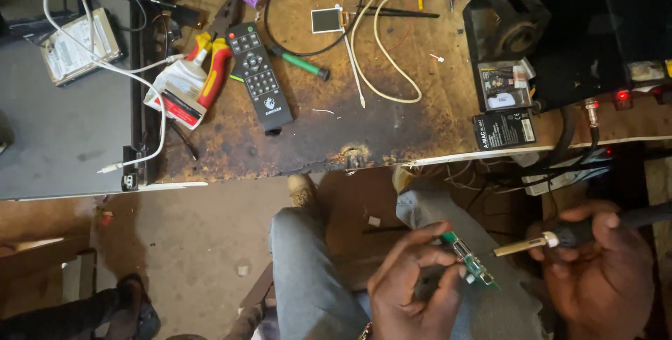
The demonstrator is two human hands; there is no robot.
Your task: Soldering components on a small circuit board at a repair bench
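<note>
Scorched rough wooden workbench point(392, 130); glossy green circuit board point(470, 263); brassy metal iron tip point(519, 246).

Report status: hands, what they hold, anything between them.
Left hand pinches green circuit board. Right hand grips soldering iron, tip just short of board. Nothing between them.

The worn brown workbench point(329, 137) holds a black remote point(259, 74), with red pliers point(213, 67) just left of the remote and white cables point(385, 53) to its right.
</note>
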